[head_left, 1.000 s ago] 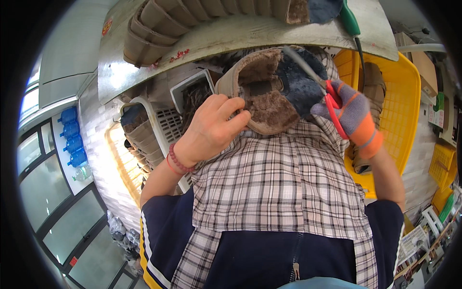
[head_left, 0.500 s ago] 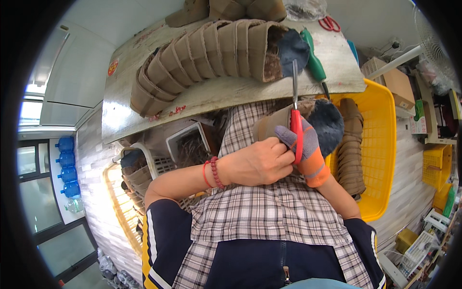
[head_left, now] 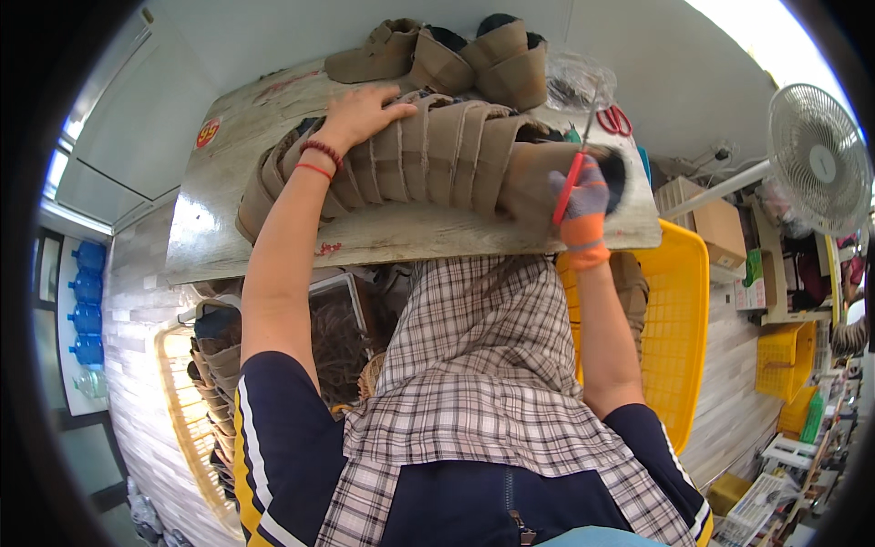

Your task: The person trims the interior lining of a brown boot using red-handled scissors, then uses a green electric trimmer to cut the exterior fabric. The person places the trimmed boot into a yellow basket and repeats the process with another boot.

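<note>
A row of brown boot uppers (head_left: 428, 159) lies packed side by side along a worn grey table (head_left: 273, 242). My left hand (head_left: 360, 114), bare with red bead bracelets at the wrist, rests flat on the row's far side. My right hand (head_left: 583, 205), in a grey and orange glove, grips red-handled scissors (head_left: 576, 164) whose blades point up and away. It presses against the brown boot (head_left: 538, 178) at the row's right end. A plaid apron covers my lap below the table.
Three finished brown boots (head_left: 437, 56) stand at the table's far edge, with another pair of red scissors (head_left: 618, 118) and a clear plastic bag beside them. A yellow crate (head_left: 679, 337) stands at my right, baskets of boot parts (head_left: 214, 374) at my left, a fan (head_left: 820, 159) at far right.
Both hands have gone from my lap up to the table. The boot I held is now at the right end of the row, and my left hand has reached across onto the row.
</note>
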The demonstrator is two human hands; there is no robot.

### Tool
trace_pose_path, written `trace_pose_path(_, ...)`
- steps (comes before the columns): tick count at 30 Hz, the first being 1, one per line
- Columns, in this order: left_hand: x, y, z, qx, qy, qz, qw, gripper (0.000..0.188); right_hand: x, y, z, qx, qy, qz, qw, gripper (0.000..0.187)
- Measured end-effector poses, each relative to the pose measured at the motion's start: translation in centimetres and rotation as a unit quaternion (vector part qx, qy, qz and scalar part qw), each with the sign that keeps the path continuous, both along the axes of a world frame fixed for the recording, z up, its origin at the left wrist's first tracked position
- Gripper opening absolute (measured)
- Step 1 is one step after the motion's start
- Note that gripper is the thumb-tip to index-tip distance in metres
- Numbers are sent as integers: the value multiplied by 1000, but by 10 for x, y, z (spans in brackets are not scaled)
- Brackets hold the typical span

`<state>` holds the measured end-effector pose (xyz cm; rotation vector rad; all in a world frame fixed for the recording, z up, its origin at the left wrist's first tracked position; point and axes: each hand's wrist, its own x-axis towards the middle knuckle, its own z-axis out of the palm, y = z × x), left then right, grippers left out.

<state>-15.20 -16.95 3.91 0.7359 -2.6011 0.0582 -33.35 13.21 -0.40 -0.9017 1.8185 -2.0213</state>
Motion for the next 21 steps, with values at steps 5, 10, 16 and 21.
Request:
trace_pose_path(5, -6, 0, 11, 242, -81, -37, 966, 71, -15, -36, -21, -130, -140, 122, 974, 37)
trace_pose_path(10, 1, 3, 6, 210, -59, -37, 975, 68, -31, -72, -26, -131, -106, 142, 975, 34)
trace_pose_path(16, -14, -1, 18, 249, -66, -71, 964, 59, -59, -75, -98, -146, 81, -38, 985, 27)
trace_pose_path(21, -48, -58, 13, 112, 35, -51, 992, 40, -26, -30, -53, -100, -108, 47, 988, 35)
